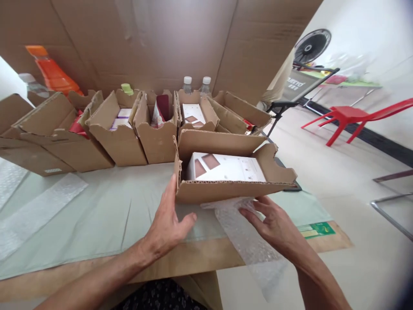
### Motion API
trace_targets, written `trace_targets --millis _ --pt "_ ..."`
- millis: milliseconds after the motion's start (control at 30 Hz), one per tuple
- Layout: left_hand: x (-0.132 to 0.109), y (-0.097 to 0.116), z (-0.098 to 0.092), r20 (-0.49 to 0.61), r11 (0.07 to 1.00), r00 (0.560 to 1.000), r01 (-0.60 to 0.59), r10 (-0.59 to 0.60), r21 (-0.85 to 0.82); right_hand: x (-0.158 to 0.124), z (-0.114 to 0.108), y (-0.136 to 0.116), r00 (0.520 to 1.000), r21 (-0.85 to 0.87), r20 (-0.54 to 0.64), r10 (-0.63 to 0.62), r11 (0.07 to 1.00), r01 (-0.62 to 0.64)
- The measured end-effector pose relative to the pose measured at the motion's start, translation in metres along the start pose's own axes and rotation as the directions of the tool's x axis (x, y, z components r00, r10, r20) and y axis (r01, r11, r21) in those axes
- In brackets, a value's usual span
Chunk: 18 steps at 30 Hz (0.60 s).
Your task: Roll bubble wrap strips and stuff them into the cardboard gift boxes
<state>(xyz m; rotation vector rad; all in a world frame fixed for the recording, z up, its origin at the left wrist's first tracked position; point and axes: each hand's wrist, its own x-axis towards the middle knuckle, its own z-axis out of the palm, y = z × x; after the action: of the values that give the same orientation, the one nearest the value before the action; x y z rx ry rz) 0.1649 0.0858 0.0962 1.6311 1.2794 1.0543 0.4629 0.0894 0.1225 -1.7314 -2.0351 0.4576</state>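
Observation:
An open cardboard bin [226, 192] sits close in front of me, with a white box with brown window shapes [230, 168] lying inside it. My left hand [171, 219] is at the bin's near left corner, fingers against its end and thumb spread apart. Below the bin's near side, a sheet of clear bubble wrap [240, 232] hangs over the table edge. The fingers of my right hand [271, 219] are closed on the top of that sheet, just under the bin; part of the fingers is hidden behind the wrap.
Several cardboard bins [158, 144] stand in a row behind, holding boxes and packets. An orange bottle [56, 73] leans at the back left before a tall cardboard panel [145, 43]. Another bubble wrap strip [45, 206] lies left. A red chair [348, 114] stands on the right.

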Motion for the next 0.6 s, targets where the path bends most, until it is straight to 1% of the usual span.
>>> trace_targets --millis 67,200,267,300,367,433,500,533,600 --pt "-0.003 0.0 0.014 0.048 1.0 0.999 0.016 -0.016 -0.013 -0.004 -0.007 0.012 0.999 0.007 -0.018 0.028 1.0 -0.028" --pt "0.007 0.005 0.054 0.176 0.999 0.984 0.0 0.008 -0.05 0.002 -0.033 0.047 0.995 0.051 -0.04 0.088 0.995 -0.086" --pt "0.008 0.005 0.065 0.198 0.997 0.98 0.005 0.01 -0.071 0.007 -0.041 0.053 0.994 0.061 -0.03 0.107 0.993 -0.105" --pt "0.007 0.004 0.065 0.184 0.997 0.983 0.011 0.003 -0.079 0.008 -0.041 0.051 0.995 0.064 -0.019 0.102 0.993 -0.101" --pt "0.0 -0.002 0.055 0.102 0.996 0.995 0.027 -0.018 -0.085 0.007 -0.034 0.038 0.997 0.082 0.014 0.07 0.994 -0.071" --pt "-0.007 -0.01 0.035 -0.011 0.996 0.999 0.051 -0.052 -0.074 0.004 -0.023 0.019 0.997 0.132 0.072 0.012 0.991 -0.022" --pt "-0.012 -0.018 0.012 -0.112 0.995 0.989 0.086 -0.092 -0.057 0.003 -0.017 0.006 0.985 0.197 0.167 -0.051 0.98 0.017" --pt "-0.012 -0.021 0.003 -0.15 0.994 0.983 0.102 -0.108 -0.05 0.003 -0.018 0.005 0.973 0.22 0.222 -0.068 0.975 0.018" --pt "-0.012 -0.027 -0.009 -0.204 0.992 0.97 0.123 -0.128 -0.04 0.007 -0.028 0.016 0.946 0.225 0.316 -0.07 0.974 -0.003"
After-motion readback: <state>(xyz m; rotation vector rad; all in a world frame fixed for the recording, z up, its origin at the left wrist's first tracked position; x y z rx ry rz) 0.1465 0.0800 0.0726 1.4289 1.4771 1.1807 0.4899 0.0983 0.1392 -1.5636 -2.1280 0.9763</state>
